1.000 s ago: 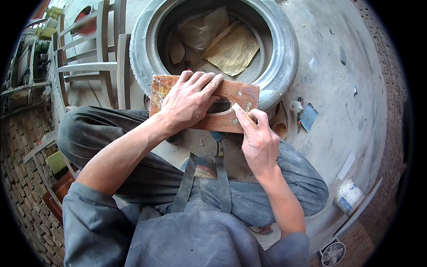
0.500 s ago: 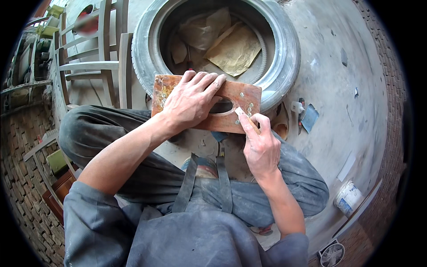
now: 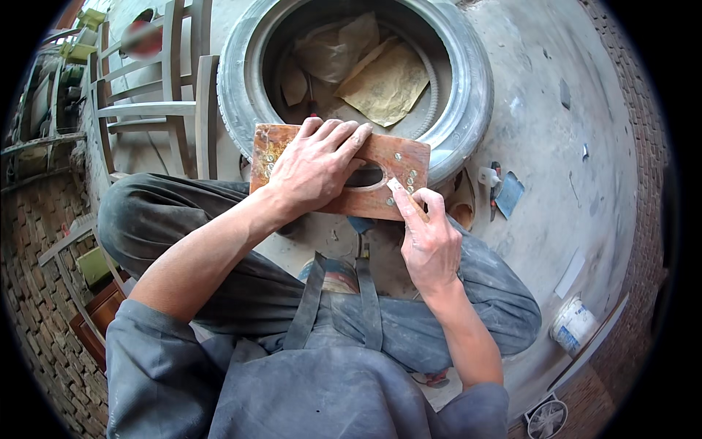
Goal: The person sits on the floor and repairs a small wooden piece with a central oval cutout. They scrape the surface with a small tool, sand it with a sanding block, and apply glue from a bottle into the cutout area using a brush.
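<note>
A reddish-brown wooden board (image 3: 358,201) with an oval slot and several pale filled spots leans against the front rim of a large grey tyre (image 3: 468,95). My left hand (image 3: 311,164) is closed over the board's left half, its fingertips at the top edge; the thumb is hidden. In my right hand (image 3: 431,245) a small tan strip with a pale tip (image 3: 412,200) is pinched, its kind unclear. The tip touches the board just right of the slot.
Crumpled tan paper (image 3: 384,84) lies inside the tyre. Wooden chair frames (image 3: 175,88) stand at the left. On the dusty floor to the right are a blue-grey sheet (image 3: 510,194), a thin dark-handled tool (image 3: 495,175) and a white bucket (image 3: 574,325).
Almost nothing differs. Both hands stay on the board, and the pale tip remains beside the slot with at most a tiny shift.
</note>
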Available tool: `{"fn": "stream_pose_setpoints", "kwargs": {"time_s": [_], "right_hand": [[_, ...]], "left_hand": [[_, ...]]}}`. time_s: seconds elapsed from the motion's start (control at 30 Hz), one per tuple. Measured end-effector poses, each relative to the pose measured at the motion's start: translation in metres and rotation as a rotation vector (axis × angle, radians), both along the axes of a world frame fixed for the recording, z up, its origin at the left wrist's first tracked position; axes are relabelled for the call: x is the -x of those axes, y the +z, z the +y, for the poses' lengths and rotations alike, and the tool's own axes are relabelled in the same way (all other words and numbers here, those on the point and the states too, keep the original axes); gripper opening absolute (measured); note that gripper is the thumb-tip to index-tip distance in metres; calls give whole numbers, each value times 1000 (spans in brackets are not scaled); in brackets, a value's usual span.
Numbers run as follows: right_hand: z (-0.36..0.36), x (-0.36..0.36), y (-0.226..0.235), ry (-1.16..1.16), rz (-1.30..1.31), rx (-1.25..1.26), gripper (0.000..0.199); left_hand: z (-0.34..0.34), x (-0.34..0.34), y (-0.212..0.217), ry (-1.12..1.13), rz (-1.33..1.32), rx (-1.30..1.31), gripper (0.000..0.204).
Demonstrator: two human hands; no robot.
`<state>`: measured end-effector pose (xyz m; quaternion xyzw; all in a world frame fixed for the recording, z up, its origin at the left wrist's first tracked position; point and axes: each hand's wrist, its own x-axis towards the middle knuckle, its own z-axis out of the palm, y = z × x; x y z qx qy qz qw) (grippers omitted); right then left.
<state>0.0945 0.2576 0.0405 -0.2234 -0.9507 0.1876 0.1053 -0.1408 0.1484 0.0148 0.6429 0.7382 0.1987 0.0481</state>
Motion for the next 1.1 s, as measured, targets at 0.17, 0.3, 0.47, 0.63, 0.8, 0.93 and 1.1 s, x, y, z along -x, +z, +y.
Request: {"fn": "stream_pose_setpoints", "kwargs": {"time_s": [0.17,0.3,0.47,0.63,0.8,0.93,1.1], "right_hand": [[3,6,-1,-9,24,-5,59],[-1,-6,5,-14,4,19,59],[4,-5,2,2,14,-6,59],[8,0,0,38,4,-45,62],[6,-4,1,32,-18,-41,64],[8,-1,-3,34,15,-50,65],[8,-1,0,32,1,-57,66]], "left_hand": [[0,-1,-1,-4,0,3,61],[-2,0,0,3,-2,11,60],[0,-2,0,-3,-8,9,60],[-1,-1,-1,-1,-7,11,60],[-1,-2,-2,-2,-10,10,60],[0,-1,-1,-6,-7,4,59],[-1,-1,0,-8,1,6,60]]}}
